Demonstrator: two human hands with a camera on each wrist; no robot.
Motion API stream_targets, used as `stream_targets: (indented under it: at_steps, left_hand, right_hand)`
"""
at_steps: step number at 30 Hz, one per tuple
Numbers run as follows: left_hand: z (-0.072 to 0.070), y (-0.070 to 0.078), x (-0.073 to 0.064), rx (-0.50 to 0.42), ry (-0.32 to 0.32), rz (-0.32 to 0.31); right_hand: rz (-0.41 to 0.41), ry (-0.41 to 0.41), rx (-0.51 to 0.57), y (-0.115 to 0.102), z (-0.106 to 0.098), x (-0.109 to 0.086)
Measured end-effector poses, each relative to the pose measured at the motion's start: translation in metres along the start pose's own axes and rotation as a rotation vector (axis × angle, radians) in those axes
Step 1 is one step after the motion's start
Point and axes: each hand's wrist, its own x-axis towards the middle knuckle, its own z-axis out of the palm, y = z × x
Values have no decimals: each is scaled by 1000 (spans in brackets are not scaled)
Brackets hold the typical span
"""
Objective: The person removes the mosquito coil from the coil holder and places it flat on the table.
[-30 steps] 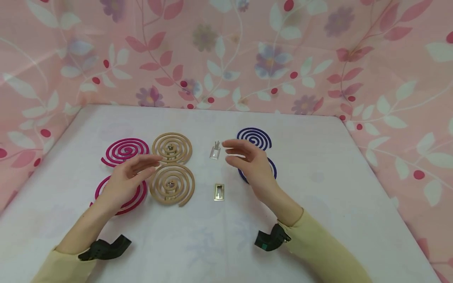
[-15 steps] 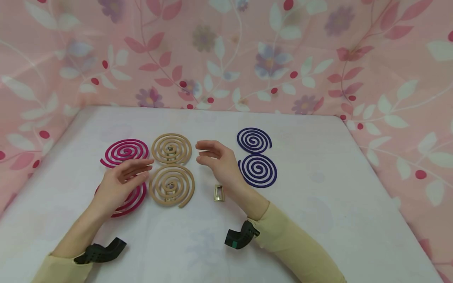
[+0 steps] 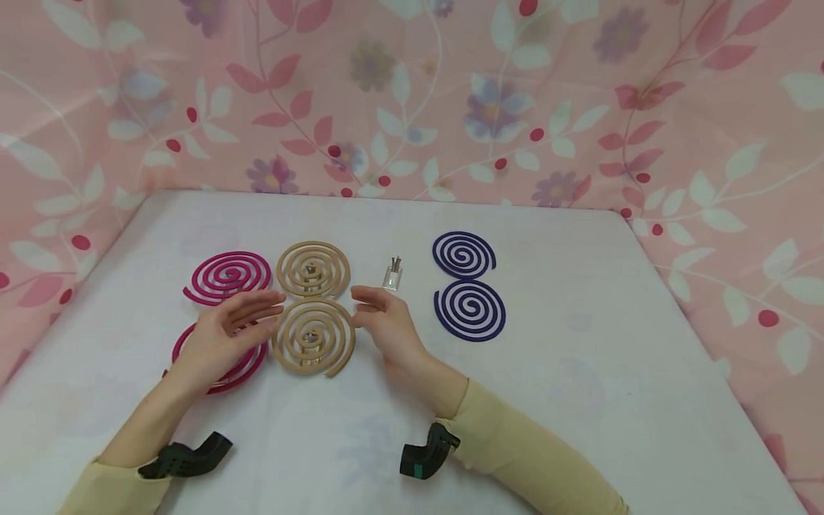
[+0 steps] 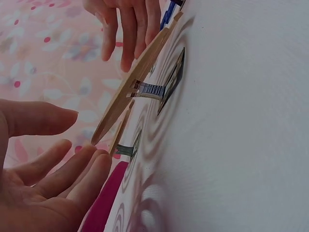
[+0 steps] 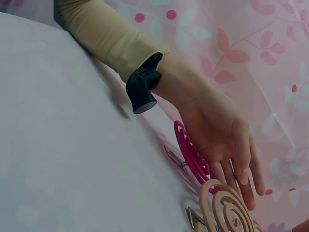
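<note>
Two tan mosquito coils stand raised on small metal stands, one behind the other; the front tan coil lies between my hands. My left hand hovers over the front pink coil, thumb and fingers apart, fingertips right at the tan coil's left edge. In the left wrist view a metal stand props the tan coil off the cloth. My right hand has its fingertips at that coil's right rim, fingers loosely bent. Neither hand grips anything. The front loose metal stand is hidden by my right hand.
The back tan coil and back pink coil stand farther off. A loose metal stand sits right of them. Two dark blue coils lie to the right on the white cloth. A floral curtain hangs behind.
My right hand has moved left from over the blue coils, then toward me, to the front tan coil's right edge. My left hand has shifted slightly left. The coils look unmoved.
</note>
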Motion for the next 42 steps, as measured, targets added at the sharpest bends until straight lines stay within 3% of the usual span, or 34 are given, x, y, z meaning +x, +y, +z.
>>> stream_targets:
  at_steps: [8, 14, 22, 32, 42]
  left_hand:
    - [2, 1, 0, 51, -2, -24]
    - [1, 0, 0, 77, 0, -46]
    - [1, -1, 0, 165, -8, -73]
    - [0, -3, -2, 141, -25, -88]
    - [0, 0, -2, 138, -13, -93]
  right_hand:
    - [72, 22, -9, 10, 6, -3]
    - [65, 42, -50, 14, 8, -6]
    - [48, 47, -26, 17, 9, -6]
    - [62, 41, -31, 13, 8, -6]
    - [69, 40, 47, 12, 7, -4]
